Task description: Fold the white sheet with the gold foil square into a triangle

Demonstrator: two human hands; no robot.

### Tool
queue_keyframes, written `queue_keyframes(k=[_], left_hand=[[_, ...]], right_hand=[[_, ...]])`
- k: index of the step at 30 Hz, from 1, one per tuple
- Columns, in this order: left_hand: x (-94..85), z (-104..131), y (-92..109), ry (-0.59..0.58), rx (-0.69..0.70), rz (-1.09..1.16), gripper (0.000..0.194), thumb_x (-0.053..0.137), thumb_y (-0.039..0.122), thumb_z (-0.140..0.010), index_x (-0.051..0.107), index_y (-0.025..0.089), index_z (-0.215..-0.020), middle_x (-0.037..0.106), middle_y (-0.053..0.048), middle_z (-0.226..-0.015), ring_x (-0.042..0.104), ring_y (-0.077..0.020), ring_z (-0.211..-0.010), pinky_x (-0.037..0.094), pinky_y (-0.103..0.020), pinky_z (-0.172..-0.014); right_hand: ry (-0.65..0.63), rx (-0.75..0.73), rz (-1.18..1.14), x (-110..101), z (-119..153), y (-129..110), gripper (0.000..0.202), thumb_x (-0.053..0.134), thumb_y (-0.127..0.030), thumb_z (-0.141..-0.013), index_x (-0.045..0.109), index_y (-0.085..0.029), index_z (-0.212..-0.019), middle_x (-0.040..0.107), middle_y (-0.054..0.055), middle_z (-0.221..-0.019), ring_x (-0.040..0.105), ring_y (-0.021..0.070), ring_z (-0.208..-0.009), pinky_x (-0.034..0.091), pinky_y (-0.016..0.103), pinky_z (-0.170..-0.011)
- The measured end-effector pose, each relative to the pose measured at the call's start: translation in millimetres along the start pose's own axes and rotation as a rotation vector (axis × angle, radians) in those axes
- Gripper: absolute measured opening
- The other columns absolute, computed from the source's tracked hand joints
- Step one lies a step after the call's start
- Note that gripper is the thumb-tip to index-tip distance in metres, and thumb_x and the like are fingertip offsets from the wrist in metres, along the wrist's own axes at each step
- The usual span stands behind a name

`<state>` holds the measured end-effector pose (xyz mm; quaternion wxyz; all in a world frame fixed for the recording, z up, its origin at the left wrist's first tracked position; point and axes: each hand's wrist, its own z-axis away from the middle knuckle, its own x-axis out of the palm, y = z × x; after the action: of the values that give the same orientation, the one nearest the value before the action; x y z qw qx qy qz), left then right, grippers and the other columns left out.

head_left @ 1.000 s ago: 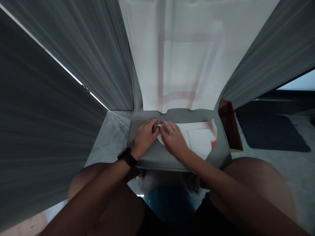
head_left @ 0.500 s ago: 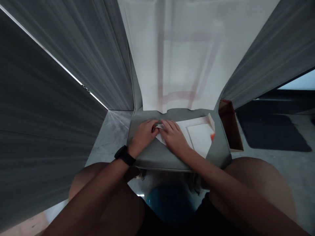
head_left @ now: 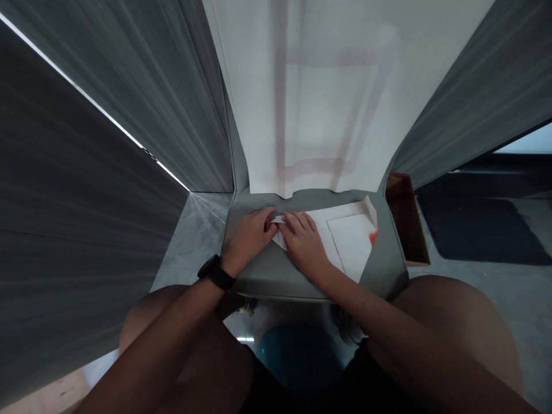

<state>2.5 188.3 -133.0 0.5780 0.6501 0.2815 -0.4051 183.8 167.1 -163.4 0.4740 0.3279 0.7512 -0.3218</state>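
Note:
A white folded sheet of paper [head_left: 351, 236] lies on the grey chair seat [head_left: 269, 276]. It has an orange-red mark near its right end, and its far right corner is turned up. My left hand [head_left: 250, 238], with a black watch on its wrist, has its thumb and forefinger at the paper's narrow left end. Curled fingers of my right hand [head_left: 305, 244] grip the same end from the right. A small raised fold shows between the two hands; the fingertips partly hide it.
A large white sheet [head_left: 328, 121] with faint reddish bands hangs over the chair back. Grey curtains [head_left: 129, 69] stand on both sides. To the right of the chair are an open brown box [head_left: 407, 221] and a dark mat [head_left: 483, 230]. Something blue [head_left: 297, 356] is below me.
My left forefinger has straightened a little and lifted away from the fold. My right hand has shifted slightly on the paper. The paper itself has barely moved.

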Motion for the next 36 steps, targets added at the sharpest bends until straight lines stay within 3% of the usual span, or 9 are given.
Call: queue_keyframes(k=[5,9,14,18,24,29,36], left_hand=[[-2.5,0,0,-0.03,0.002,-0.016,0.036,0.064,0.021,-0.094,0.069,0.02,-0.13,0.076,-0.002,-0.086,0.069,-0.0198,-0.075,0.052,-0.031,-0.073],[0.2,4,5,0.036,-0.01,-0.059,0.034,0.067,0.027,-0.096,0.069,0.021,-0.129,0.076,-0.002,-0.086,0.07,-0.0209,-0.077,0.05,-0.031,-0.071],[5.1,4,17,0.145,-0.072,-0.113,0.026,0.066,0.029,-0.098,0.07,0.023,-0.123,0.078,-0.006,-0.099,0.07,-0.023,-0.081,0.047,-0.031,-0.066],[8.4,-1,22,0.137,-0.165,-0.099,0.023,0.064,0.026,-0.099,0.07,0.022,-0.122,0.076,-0.008,-0.101,0.069,-0.025,-0.084,0.048,-0.034,-0.069],[19.1,-3,24,0.259,-0.113,-0.107,0.014,0.062,0.024,-0.098,0.07,0.023,-0.11,0.073,-0.008,-0.102,0.065,-0.0216,-0.077,0.045,-0.031,-0.064],[16.4,-5,25,0.194,-0.196,-0.014,0.01,0.066,0.021,-0.095,0.071,0.023,-0.103,0.072,-0.007,-0.103,0.066,-0.024,-0.084,0.051,-0.035,-0.072],[8.7,-10,24,0.155,-0.157,0.035,0.013,0.064,0.018,-0.094,0.074,0.023,-0.101,0.074,-0.005,-0.104,0.068,-0.0225,-0.089,0.055,-0.037,-0.08]], right_hand=[[0.005,0.015,-0.051,1,-2,-1,0.032,0.049,-0.012,-0.102,0.073,-0.018,-0.123,0.068,0.016,-0.135,0.057,0.0294,-0.13,0.039,0.051,-0.121],[-0.003,0.029,-0.137,0,-4,2,0.035,0.05,-0.011,-0.1,0.072,-0.018,-0.126,0.07,0.015,-0.132,0.059,0.0281,-0.126,0.042,0.049,-0.119],[0.043,0.052,-0.214,-4,-5,3,0.036,0.05,-0.013,-0.099,0.073,-0.019,-0.126,0.072,0.012,-0.129,0.063,0.0277,-0.119,0.048,0.047,-0.114],[0.117,0.076,-0.226,-4,-5,-1,0.032,0.05,-0.017,-0.102,0.075,-0.017,-0.123,0.074,0.014,-0.121,0.065,0.027,-0.11,0.054,0.045,-0.106],[0.159,0.124,-0.238,-1,-4,-4,0.028,0.052,-0.019,-0.103,0.076,-0.019,-0.116,0.074,0.014,-0.119,0.065,0.0269,-0.11,0.056,0.045,-0.104],[0.163,0.124,-0.253,0,-3,-4,0.027,0.052,-0.018,-0.102,0.075,-0.014,-0.116,0.073,0.016,-0.118,0.064,0.0274,-0.109,0.055,0.044,-0.103],[0.121,0.167,-0.316,1,-4,-2,0.023,0.055,-0.017,-0.099,0.075,-0.015,-0.11,0.072,0.016,-0.118,0.064,0.0271,-0.113,0.052,0.044,-0.106]])
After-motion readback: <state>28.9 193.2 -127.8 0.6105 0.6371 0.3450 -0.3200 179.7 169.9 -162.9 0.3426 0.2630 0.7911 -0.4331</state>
